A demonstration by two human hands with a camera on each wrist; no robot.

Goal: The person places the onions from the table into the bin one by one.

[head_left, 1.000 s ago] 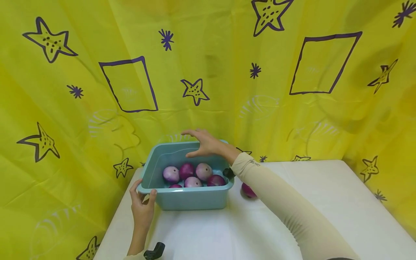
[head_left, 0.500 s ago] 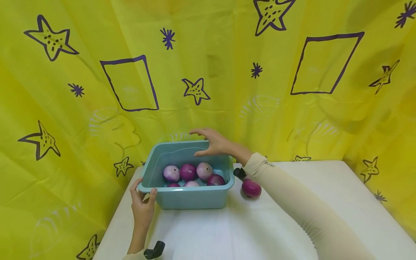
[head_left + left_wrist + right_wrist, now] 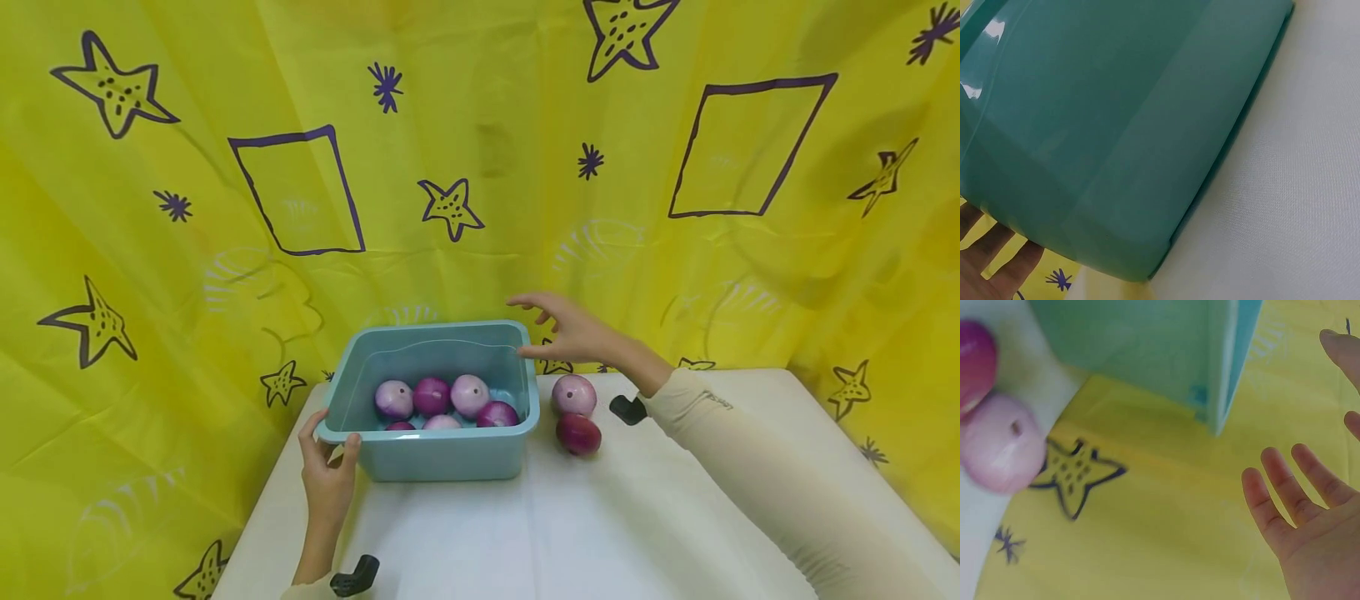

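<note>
Leftmost, by the left hand (image 3: 328,475), fingers curled, the tub (image 3: 442,458) is gripped at its near left corner. Inside, onions (image 3: 432,395) are held. Rightward, a pale onion (image 3: 574,393) and, nearer, a dark onion (image 3: 578,435) are set on the table (image 3: 637,508). The right hand (image 3: 573,332) is held raised, fingers released.

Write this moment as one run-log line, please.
left hand: holds blue bin at near-left corner | right hand: holds nothing | in bin: six onions visible | on table: two onions, right of bin
</note>
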